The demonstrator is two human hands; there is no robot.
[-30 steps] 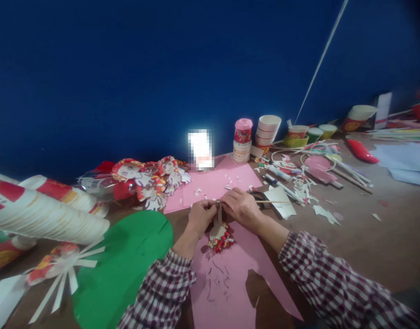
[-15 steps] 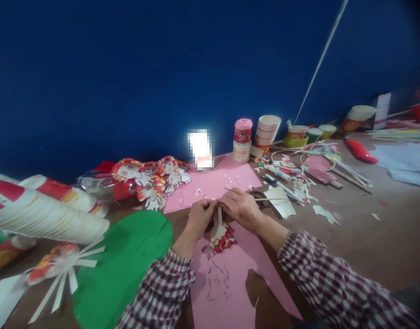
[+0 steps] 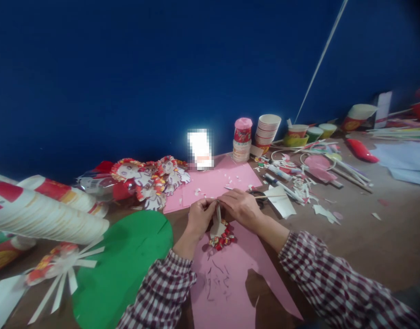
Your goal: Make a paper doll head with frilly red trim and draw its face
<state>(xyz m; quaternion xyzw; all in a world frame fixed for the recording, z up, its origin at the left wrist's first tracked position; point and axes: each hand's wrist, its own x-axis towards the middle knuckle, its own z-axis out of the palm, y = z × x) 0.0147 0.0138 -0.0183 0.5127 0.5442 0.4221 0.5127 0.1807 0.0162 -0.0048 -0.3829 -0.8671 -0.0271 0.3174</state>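
Both my hands meet over the front pink paper [image 3: 210, 315]. Between them is a cut paper-cup craft [image 3: 217, 230], a pale round piece with a fringe of curled red and yellow strips. My left hand [image 3: 199, 219] pinches the end of its white strip between thumb and fingers. Pressed against the same strip end, my right hand [image 3: 242, 208] has its fingers closed. A thin stick with a dark tip pokes out around the right hand, its wooden shaft [image 3: 273, 197] pointing right. Scissors [image 3: 258, 198] lie partly hidden behind that hand.
Stacked paper cups [image 3: 59, 212] lean in from the left beside a green oval sheet [image 3: 127, 265]. Finished paper figures [image 3: 151, 178] lie at the back left. Paper scraps and markers [image 3: 278, 173] cover the right, near upright cups [image 3: 268, 130].
Little differs. My hands stay together at the strip's end, with only slight finger movement, and the craft hangs in nearly the same place.
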